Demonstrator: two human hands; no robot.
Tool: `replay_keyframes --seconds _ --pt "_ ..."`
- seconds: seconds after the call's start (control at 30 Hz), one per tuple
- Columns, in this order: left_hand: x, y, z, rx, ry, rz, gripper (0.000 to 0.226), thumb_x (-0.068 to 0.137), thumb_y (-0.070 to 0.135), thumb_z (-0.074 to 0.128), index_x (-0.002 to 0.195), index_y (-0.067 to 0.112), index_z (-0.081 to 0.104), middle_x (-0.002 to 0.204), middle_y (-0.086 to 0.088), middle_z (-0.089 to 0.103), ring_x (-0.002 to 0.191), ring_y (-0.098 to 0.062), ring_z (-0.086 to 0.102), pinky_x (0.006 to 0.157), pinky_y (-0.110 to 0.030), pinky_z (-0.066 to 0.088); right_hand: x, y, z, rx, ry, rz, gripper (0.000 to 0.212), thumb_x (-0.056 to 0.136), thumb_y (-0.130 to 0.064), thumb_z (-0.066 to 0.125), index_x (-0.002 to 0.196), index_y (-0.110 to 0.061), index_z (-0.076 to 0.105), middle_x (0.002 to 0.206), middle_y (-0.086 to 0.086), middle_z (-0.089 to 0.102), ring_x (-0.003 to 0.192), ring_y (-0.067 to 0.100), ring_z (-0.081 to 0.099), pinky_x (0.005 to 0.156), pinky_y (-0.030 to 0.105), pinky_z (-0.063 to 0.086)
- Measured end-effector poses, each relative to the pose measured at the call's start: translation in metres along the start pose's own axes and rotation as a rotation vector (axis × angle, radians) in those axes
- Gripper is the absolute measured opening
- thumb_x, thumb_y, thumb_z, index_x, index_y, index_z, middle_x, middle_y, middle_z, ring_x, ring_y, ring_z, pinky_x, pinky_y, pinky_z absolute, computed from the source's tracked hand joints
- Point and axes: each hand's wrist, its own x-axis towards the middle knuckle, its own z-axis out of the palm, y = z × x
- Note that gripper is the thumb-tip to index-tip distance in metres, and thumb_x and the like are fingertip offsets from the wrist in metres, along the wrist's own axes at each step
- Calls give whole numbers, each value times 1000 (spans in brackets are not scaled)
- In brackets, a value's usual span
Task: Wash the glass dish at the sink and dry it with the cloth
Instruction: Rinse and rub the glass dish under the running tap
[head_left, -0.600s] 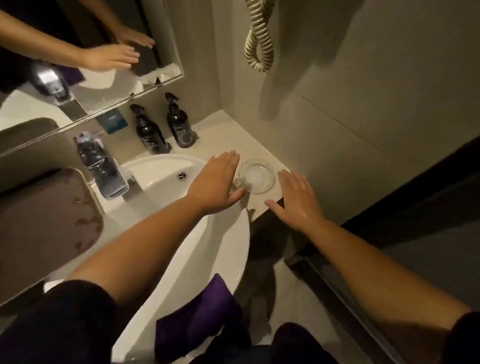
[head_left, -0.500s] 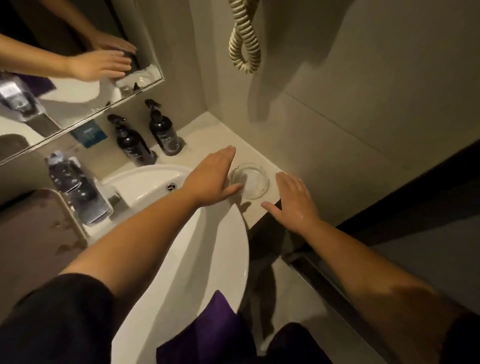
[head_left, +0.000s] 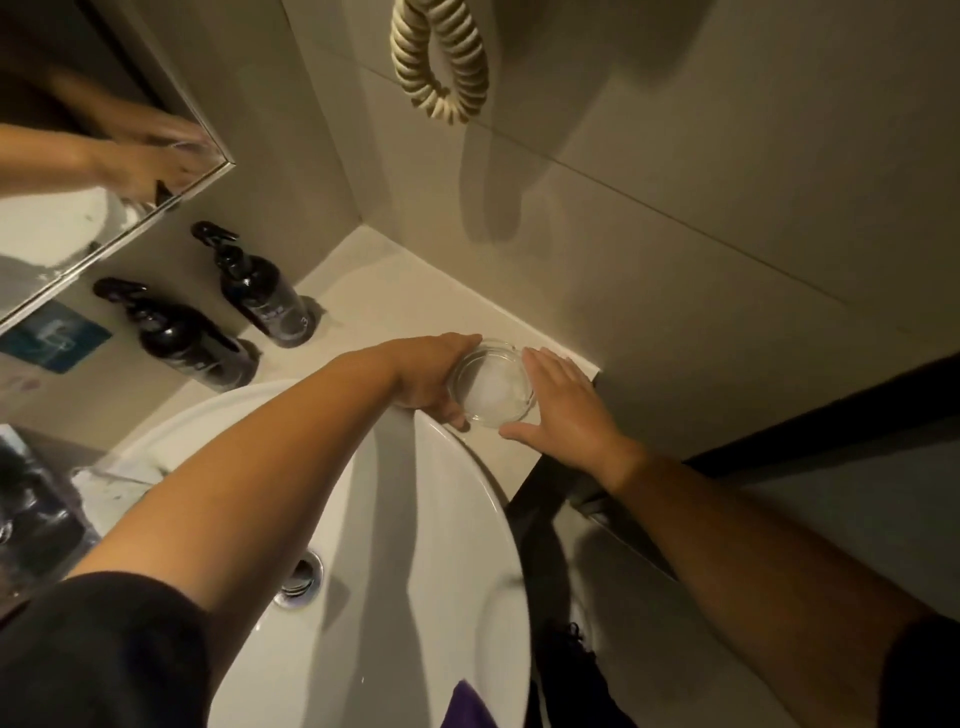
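On the counter beside the sink (head_left: 483, 499), left hand (head_left: 426, 379) and right hand (head_left: 563, 410) cup the glass dish (head_left: 491, 384) at opposite rims; whether either grips yet cannot be told. Judged rigid, breakable, slippery when wet.

The glass dish (head_left: 492, 383) is round, clear and shallow, sitting upright on the counter just past the right rim of my sink (head_left: 483, 493), a white oval basin. Only a purple corner of the cloth (head_left: 466, 706) shows, at the sink's near edge.
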Motion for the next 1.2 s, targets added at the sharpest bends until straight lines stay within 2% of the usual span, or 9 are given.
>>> replay_keyframes --seconds 0.1,0.2,0.27,0.37,0.47,0.57,0.9,1.07,1.2 --pt "5 1 2 70 4 -5 118 61 37 87 152 22 15 145 -4 42 126 -25 49 104 -37 41 2 -1 2 40 -4 14 102 82 -56 68 156 -13 13 162 7 21 150 22 14 123 36 10" --pt "7 -3 2 4 57 22 99 57 35 87 139 23 33 128 -2 53 101 -20 56 83 -30 45 4 -1 2 84 -8 29 100 83 -52 70 156 -14 13 162 7 21 150 21 16 123 37 11" --pt "5 -5 3 -54 89 34 97 55 40 86 137 24 36 124 1 55 100 -20 58 79 -27 44 6 -1 0 110 -20 40 100 83 -50 70 157 -15 13 163 6 20 150 20 14 123 36 10" --pt "-2 -4 3 -128 142 46 108 60 42 85 148 22 25 137 -2 48 119 -23 54 96 -32 45 6 -2 -12 141 4 41 101 81 -46 74 156 -16 14 163 4 20 150 20 14 122 36 12" --pt "-20 2 -3 -202 173 49 109 72 29 83 154 18 12 151 -5 35 133 -24 42 110 -34 36 6 -8 -31 154 17 10 102 78 -42 78 156 -15 18 161 3 23 148 21 19 120 36 17" --pt "-43 7 -15 -231 225 41 107 77 25 79 155 18 6 156 -5 26 138 -22 37 111 -33 34 5 -20 -55 165 23 -34 102 77 -45 77 156 -18 18 160 2 25 146 21 23 119 40 25" --pt "-131 34 -24 -380 404 -32 108 81 25 77 155 19 -1 160 -2 15 137 -22 39 110 -40 40 -15 -55 -116 120 -32 -263 102 79 -45 77 156 -22 15 162 -4 20 147 17 20 115 35 24" --pt "-176 54 6 -719 519 -97 106 80 22 79 155 20 5 159 4 21 135 -13 40 108 -33 42 -28 -72 -125 54 -101 -444 101 81 -45 76 157 -19 15 163 -1 18 149 16 17 118 31 19" --pt "-191 74 52 -1198 888 -239 71 84 43 69 146 26 39 144 1 49 118 -16 57 100 -39 49 -38 -90 -113 38 -205 -556 100 81 -44 75 157 -20 15 164 -1 17 149 16 16 119 31 17"
